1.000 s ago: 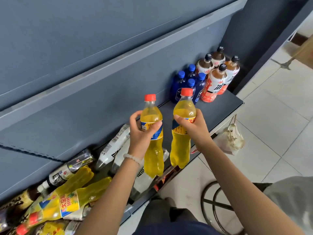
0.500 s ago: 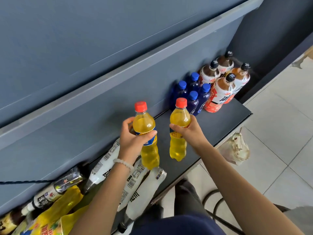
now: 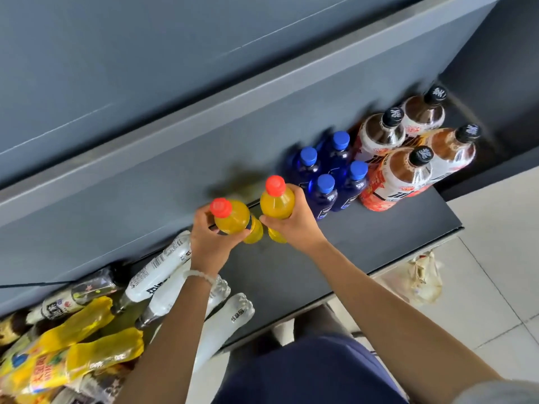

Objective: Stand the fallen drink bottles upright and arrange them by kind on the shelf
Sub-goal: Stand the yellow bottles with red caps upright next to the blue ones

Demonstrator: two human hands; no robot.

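Head view: left hand [image 3: 213, 243] and right hand [image 3: 294, 225] each have fingers clamped around an orange plastic red-capped bottle [image 3: 233, 218], [image 3: 277, 201]; setting down carelessly could topple the neighbouring blue-capped bottles [image 3: 323, 196].

A shop: grey display shelf [image 3: 379, 237] stocked with grouped drink bottles [image 3: 326, 170].

The two held bottles [image 3: 233, 218] were orange-yellow with red caps. Four upright bottles [image 3: 329, 170] were deep blue, blue-capped. Four tea bottles [image 3: 399, 176] were brown over red-and-white labels, black-capped. The shelf [image 3: 379, 228] was dark grey; fallen bottles [image 3: 163, 275] wore white labels.
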